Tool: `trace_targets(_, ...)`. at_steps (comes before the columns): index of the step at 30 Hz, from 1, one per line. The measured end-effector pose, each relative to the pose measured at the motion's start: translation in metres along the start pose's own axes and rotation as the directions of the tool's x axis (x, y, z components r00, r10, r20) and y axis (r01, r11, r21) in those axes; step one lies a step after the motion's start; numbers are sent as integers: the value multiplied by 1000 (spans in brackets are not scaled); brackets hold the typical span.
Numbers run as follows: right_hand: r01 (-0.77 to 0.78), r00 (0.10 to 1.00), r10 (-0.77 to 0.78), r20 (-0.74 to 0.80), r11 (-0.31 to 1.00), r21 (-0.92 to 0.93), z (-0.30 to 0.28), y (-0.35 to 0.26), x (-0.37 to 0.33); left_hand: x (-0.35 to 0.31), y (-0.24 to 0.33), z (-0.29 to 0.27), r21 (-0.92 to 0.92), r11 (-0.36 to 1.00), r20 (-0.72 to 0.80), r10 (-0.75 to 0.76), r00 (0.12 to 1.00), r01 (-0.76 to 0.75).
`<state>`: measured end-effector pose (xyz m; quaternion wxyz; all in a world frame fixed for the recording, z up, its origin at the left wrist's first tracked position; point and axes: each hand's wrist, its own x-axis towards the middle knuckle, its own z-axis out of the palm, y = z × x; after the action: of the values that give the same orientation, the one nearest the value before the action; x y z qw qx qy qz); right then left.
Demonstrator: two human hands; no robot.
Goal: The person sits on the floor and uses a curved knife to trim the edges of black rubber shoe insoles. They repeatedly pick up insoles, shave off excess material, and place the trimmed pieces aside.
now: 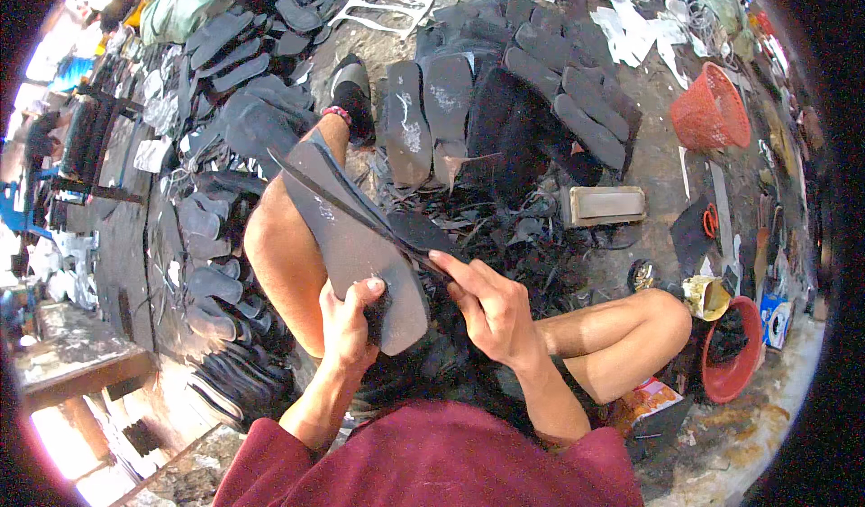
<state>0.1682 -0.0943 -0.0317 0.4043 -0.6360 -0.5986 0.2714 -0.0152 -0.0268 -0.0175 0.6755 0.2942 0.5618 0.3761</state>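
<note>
A grey, sole-shaped sheet (pixel 365 264) with pale marks, like a sandal sole, slants across my lap. My left hand (pixel 350 322) is closed round its near end, the thumb pressed on top. Along the sheet's right edge runs a long, thin dark strip (pixel 347 202). My right hand (pixel 494 309) pinches the strip's near end, index finger stretched along it. I cannot tell whether the strip is joined to the sheet or is a separate tool. Dark scraps (pixel 527 228) lie beneath and beyond my hands.
Cut soles (pixel 428 115) lie in rows ahead, with more piles (pixel 234 47) at the left. A pale rectangular block (pixel 608 205) sits right of the scraps. Further right are a red basket (pixel 707 110), orange-handled scissors (pixel 710 221) and a red basin (pixel 734 376). A wooden bench (pixel 86 367) stands left.
</note>
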Motion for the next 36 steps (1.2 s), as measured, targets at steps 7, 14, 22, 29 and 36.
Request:
trace_targets(7,61,990,-77,-121,990,-130,40,-11,61,-2,0,-9,35,998,136,-48,990,43)
trace_targets(14,187,961,-194,-195,981,-55,32,-27,43,-37,29,-33,184,972,569,18,822,-149)
trace_targets(22,139,989,-134,-68,988,67,37,-28,-31,-22,63,-23,-244,947,116,-183,976,207)
trace_targets(29,-86,996,86,20,996,-9,22,3,-142,-34,58,-32,-267,949,96,-145,985,166)
trace_targets(36,22,1000,-22,-17,999,-38,18,-2,-51,-17,43,-42,-236,958,291,-90,952,163)
